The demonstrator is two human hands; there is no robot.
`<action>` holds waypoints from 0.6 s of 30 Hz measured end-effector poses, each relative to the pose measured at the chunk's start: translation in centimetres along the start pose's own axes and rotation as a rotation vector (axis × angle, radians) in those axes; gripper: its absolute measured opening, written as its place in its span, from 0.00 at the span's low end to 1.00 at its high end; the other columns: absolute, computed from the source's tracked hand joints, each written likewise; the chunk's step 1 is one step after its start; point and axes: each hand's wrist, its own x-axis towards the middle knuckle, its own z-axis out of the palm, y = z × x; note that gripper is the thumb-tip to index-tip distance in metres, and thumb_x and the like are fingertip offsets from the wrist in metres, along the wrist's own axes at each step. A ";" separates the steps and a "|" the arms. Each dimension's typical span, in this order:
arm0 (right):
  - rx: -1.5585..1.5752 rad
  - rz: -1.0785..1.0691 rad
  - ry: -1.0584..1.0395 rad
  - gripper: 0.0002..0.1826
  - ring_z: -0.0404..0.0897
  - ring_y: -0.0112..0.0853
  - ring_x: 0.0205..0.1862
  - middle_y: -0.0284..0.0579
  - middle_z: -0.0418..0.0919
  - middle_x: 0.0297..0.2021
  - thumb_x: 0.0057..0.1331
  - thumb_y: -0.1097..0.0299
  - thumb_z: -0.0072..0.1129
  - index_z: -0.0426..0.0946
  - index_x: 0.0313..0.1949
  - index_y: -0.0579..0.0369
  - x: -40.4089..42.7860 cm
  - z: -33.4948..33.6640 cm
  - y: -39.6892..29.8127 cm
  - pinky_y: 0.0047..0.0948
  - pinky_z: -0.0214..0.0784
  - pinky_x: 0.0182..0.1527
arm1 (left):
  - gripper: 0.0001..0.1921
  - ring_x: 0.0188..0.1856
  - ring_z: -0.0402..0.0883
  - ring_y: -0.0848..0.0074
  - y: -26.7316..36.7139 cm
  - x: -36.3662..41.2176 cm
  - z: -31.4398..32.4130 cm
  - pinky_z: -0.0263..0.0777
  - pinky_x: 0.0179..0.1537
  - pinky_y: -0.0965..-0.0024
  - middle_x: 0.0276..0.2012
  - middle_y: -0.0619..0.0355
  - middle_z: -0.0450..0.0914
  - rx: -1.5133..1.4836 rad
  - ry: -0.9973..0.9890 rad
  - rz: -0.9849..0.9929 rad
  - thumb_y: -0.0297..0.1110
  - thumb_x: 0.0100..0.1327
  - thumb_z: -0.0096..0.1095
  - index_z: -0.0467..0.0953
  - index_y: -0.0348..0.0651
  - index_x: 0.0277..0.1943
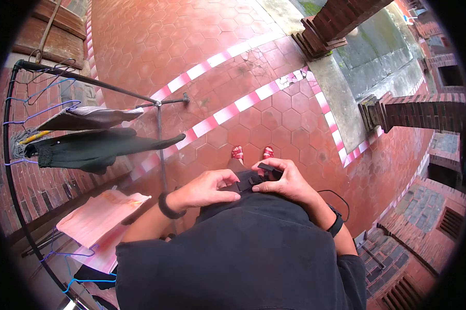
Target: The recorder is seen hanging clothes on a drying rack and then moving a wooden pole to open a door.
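Note:
At the waist, over a dark top (256,240), a black strap (233,188) with a black plastic buckle (252,181) lies between both hands. My left hand (208,188) is at the strap's left part, its thumb and forefinger along the two edges. My right hand (287,178) grips the buckle's right side and a raised loose strap end (270,169) between thumb and fingers. The palm side of each hand is hidden. A dark band circles the left wrist, and a black watch-like band (336,224) is on the right one.
A black metal clothes rack (101,84) stands at left, with hangers, a dark garment (97,149) and a pink towel (101,217). Red sandals (237,152) are on hexagonal red tiles (252,124). Brick pillars (423,112) rise at right beside a sunken concrete courtyard (372,58).

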 end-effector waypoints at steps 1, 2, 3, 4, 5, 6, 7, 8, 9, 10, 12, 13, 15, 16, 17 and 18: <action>0.018 -0.015 0.004 0.21 0.73 0.21 0.38 0.36 0.76 0.35 0.46 0.72 0.70 0.75 0.40 0.63 0.0 -0.2 0.0 0.23 0.65 0.44 | 0.18 0.39 0.71 0.82 -0.1 0.0 0.2 0.66 0.42 0.77 0.37 0.58 0.74 -0.016 0.003 0.038 0.32 0.54 0.65 0.70 0.32 0.43; 0.024 -0.038 0.018 0.22 0.72 0.21 0.38 0.35 0.76 0.35 0.45 0.73 0.71 0.75 0.40 0.62 0.0 -0.3 0.1 0.23 0.65 0.44 | 0.18 0.39 0.71 0.82 -0.1 -0.1 0.4 0.66 0.42 0.77 0.37 0.58 0.74 -0.019 0.003 0.042 0.32 0.54 0.65 0.70 0.32 0.43; 0.037 -0.033 0.009 0.22 0.72 0.21 0.38 0.35 0.76 0.35 0.45 0.73 0.71 0.75 0.40 0.62 0.0 -0.5 0.1 0.23 0.65 0.44 | 0.18 0.38 0.71 0.82 -0.1 -0.1 0.6 0.66 0.41 0.76 0.36 0.58 0.74 -0.003 0.022 0.054 0.33 0.54 0.66 0.70 0.33 0.43; 0.054 0.003 0.000 0.22 0.72 0.21 0.39 0.35 0.76 0.35 0.44 0.73 0.71 0.75 0.41 0.62 0.0 -0.7 0.1 0.22 0.64 0.45 | 0.18 0.38 0.70 0.82 -0.1 -0.1 0.7 0.66 0.40 0.76 0.35 0.59 0.74 0.013 0.041 0.067 0.34 0.54 0.66 0.70 0.33 0.44; 0.044 0.061 0.000 0.23 0.72 0.21 0.40 0.35 0.75 0.35 0.43 0.74 0.71 0.75 0.41 0.61 0.0 -0.8 0.1 0.22 0.64 0.45 | 0.18 0.38 0.70 0.82 0.0 -0.2 0.8 0.66 0.40 0.76 0.35 0.59 0.74 0.015 0.040 0.066 0.34 0.54 0.66 0.70 0.33 0.44; 0.073 0.039 -0.007 0.23 0.72 0.21 0.40 0.35 0.75 0.35 0.43 0.74 0.71 0.75 0.41 0.61 0.0 -0.9 0.1 0.22 0.64 0.45 | 0.18 0.39 0.71 0.83 0.0 -0.2 1.0 0.67 0.41 0.77 0.36 0.60 0.73 0.090 0.063 0.061 0.32 0.54 0.65 0.69 0.34 0.45; 0.115 0.075 -0.040 0.23 0.72 0.22 0.40 0.35 0.75 0.36 0.43 0.74 0.71 0.76 0.42 0.61 0.0 -1.1 0.1 0.22 0.63 0.46 | 0.19 0.39 0.72 0.85 0.0 -0.2 1.0 0.67 0.43 0.79 0.36 0.61 0.73 0.160 0.086 0.068 0.29 0.54 0.65 0.68 0.35 0.47; 0.136 0.127 -0.059 0.24 0.72 0.22 0.41 0.35 0.75 0.36 0.43 0.74 0.71 0.76 0.43 0.61 -0.1 -1.2 0.1 0.22 0.63 0.46 | 0.19 0.39 0.72 0.85 0.0 -0.2 1.1 0.67 0.43 0.79 0.36 0.61 0.73 0.168 0.084 0.054 0.29 0.54 0.65 0.68 0.35 0.47; 0.161 0.111 -0.070 0.24 0.72 0.22 0.41 0.35 0.75 0.36 0.43 0.74 0.71 0.76 0.43 0.61 -0.1 -1.3 0.1 0.22 0.63 0.46 | 0.19 0.39 0.72 0.85 0.0 -0.2 1.1 0.67 0.42 0.79 0.36 0.61 0.73 0.186 0.095 0.080 0.30 0.55 0.65 0.68 0.35 0.47; 0.165 0.114 -0.073 0.25 0.72 0.22 0.41 0.34 0.75 0.35 0.43 0.74 0.71 0.76 0.43 0.61 -0.1 -1.3 0.1 0.22 0.63 0.46 | 0.19 0.39 0.72 0.85 0.0 -0.2 1.1 0.67 0.42 0.79 0.36 0.61 0.73 0.197 0.096 0.100 0.30 0.55 0.64 0.68 0.35 0.47; 0.170 0.118 -0.078 0.25 0.72 0.22 0.40 0.34 0.75 0.34 0.43 0.74 0.71 0.76 0.44 0.60 -0.1 -1.4 0.0 0.22 0.63 0.46 | 0.19 0.40 0.72 0.85 0.0 -0.1 1.1 0.67 0.43 0.79 0.37 0.61 0.73 0.159 0.083 0.076 0.30 0.56 0.64 0.67 0.35 0.48; 0.187 0.116 -0.075 0.25 0.72 0.22 0.40 0.33 0.75 0.34 0.43 0.74 0.71 0.76 0.44 0.60 -0.1 -1.5 0.0 0.22 0.63 0.46 | 0.19 0.40 0.72 0.85 0.0 0.0 1.1 0.66 0.44 0.79 0.38 0.61 0.73 0.124 0.067 0.034 0.30 0.56 0.64 0.67 0.35 0.48; 0.204 0.112 -0.073 0.26 0.72 0.22 0.40 0.33 0.75 0.34 0.43 0.74 0.71 0.76 0.44 0.61 -0.1 -1.4 -0.1 0.22 0.63 0.46 | 0.19 0.41 0.71 0.85 0.1 0.2 1.1 0.66 0.44 0.79 0.38 0.61 0.73 0.046 0.043 0.066 0.30 0.57 0.63 0.67 0.35 0.49; 0.208 0.109 -0.055 0.25 0.72 0.22 0.40 0.33 0.75 0.34 0.43 0.74 0.72 0.76 0.44 0.61 0.0 -1.3 -0.1 0.22 0.63 0.46 | 0.19 0.42 0.71 0.85 0.2 0.3 1.2 0.66 0.45 0.79 0.39 0.61 0.73 -0.013 0.022 0.090 0.30 0.57 0.63 0.67 0.35 0.49; 0.182 0.132 -0.020 0.25 0.72 0.22 0.40 0.33 0.75 0.34 0.43 0.74 0.72 0.76 0.44 0.61 0.0 -1.3 -0.2 0.22 0.63 0.46 | 0.19 0.42 0.71 0.85 0.3 0.3 1.3 0.66 0.45 0.79 0.39 0.61 0.73 -0.023 0.024 0.083 0.30 0.57 0.63 0.67 0.35 0.49; 0.212 0.105 -0.039 0.25 0.72 0.22 0.40 0.33 0.75 0.34 0.43 0.74 0.72 0.76 0.44 0.61 0.1 -1.2 -0.2 0.22 0.63 0.46 | 0.18 0.42 0.71 0.85 0.5 0.4 1.3 0.65 0.45 0.79 0.40 0.61 0.73 -0.059 0.018 0.067 0.30 0.57 0.62 0.67 0.35 0.48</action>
